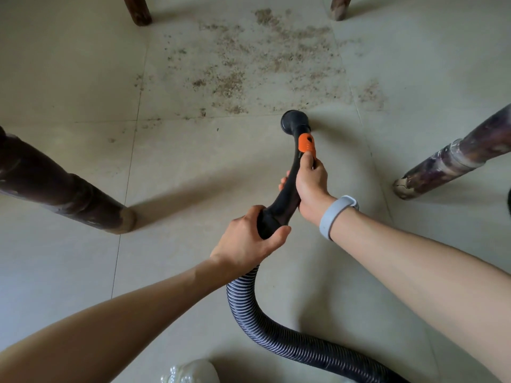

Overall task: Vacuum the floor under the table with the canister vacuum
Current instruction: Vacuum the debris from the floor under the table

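A black curved vacuum handle (287, 194) with an orange slider (306, 146) ends in a round black nozzle (293, 121) that sits on the pale tiled floor (193, 167). My right hand (311, 186) grips the handle just below the orange slider, thumb on top. My left hand (249, 241) grips the lower end where the ribbed black hose (276, 335) joins. Brown crumbs and dust (262, 59) are scattered on the tiles just beyond the nozzle.
Dark wooden table legs stand around: one at near left (69, 197), one at near right (453, 158), two at the far top (138, 9) (340, 6). A whitish shoe (190, 371) shows at the bottom edge. The hose runs off to the lower right.
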`<act>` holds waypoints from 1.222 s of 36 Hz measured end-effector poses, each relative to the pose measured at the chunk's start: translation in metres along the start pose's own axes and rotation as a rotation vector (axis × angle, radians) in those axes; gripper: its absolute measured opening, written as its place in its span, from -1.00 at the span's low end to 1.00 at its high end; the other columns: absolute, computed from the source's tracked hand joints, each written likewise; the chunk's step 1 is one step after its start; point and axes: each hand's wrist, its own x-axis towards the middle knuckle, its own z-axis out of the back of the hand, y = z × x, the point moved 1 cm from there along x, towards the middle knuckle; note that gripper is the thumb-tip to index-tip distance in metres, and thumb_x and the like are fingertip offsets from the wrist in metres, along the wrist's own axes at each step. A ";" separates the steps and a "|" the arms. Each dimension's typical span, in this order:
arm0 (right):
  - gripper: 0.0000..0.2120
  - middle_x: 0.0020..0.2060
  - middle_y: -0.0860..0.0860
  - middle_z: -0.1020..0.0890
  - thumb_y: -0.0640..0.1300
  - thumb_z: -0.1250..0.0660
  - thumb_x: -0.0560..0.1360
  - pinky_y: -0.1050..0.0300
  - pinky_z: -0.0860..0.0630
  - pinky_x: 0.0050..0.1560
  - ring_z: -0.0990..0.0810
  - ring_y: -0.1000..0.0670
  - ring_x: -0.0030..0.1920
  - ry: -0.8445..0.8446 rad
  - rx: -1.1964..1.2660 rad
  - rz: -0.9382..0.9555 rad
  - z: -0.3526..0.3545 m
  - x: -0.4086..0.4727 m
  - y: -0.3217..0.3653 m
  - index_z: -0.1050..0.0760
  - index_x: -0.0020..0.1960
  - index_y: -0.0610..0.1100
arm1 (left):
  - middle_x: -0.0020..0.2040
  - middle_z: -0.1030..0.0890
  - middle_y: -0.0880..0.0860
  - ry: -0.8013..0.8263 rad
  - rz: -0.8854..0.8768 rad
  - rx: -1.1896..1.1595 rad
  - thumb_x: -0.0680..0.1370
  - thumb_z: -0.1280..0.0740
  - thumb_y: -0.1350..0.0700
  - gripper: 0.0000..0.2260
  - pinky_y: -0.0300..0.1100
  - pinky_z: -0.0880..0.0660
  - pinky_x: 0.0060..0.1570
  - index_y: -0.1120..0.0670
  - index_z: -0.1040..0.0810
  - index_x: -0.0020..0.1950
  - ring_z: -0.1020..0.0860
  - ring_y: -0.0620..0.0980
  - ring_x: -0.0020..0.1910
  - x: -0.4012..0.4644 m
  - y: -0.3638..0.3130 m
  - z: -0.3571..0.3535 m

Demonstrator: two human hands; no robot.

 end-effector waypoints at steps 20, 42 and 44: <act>-0.59 -0.43 -0.06 -0.41 0.20 -0.25 0.53 0.20 -0.46 -0.46 -0.43 -0.01 -0.53 -0.050 0.164 -0.067 0.042 0.054 0.039 -0.40 -0.07 -0.18 | -0.18 -0.53 0.02 0.063 -0.055 0.119 0.48 -0.30 -0.23 -0.60 -0.17 -0.35 -0.25 0.06 -0.41 0.07 -0.49 0.06 -0.19 0.066 -0.048 -0.032; -0.61 -0.38 -0.07 -0.42 0.17 -0.20 0.56 0.22 -0.46 -0.48 -0.44 -0.02 -0.51 0.055 0.100 -0.086 0.030 0.050 0.024 -0.42 0.04 -0.18 | -0.16 -0.50 0.01 0.033 -0.026 0.087 0.49 -0.30 -0.21 -0.63 -0.15 -0.36 -0.22 0.06 -0.36 0.03 -0.47 0.06 -0.18 0.048 -0.036 -0.029; -0.60 -0.40 -0.06 -0.43 0.18 -0.21 0.56 0.23 -0.46 -0.48 -0.44 -0.02 -0.51 0.062 0.090 -0.088 0.028 0.049 0.024 -0.42 0.05 -0.18 | -0.16 -0.51 0.01 0.032 -0.028 0.080 0.49 -0.30 -0.21 -0.62 -0.13 -0.40 -0.22 0.07 -0.37 0.04 -0.51 0.08 -0.16 0.046 -0.035 -0.027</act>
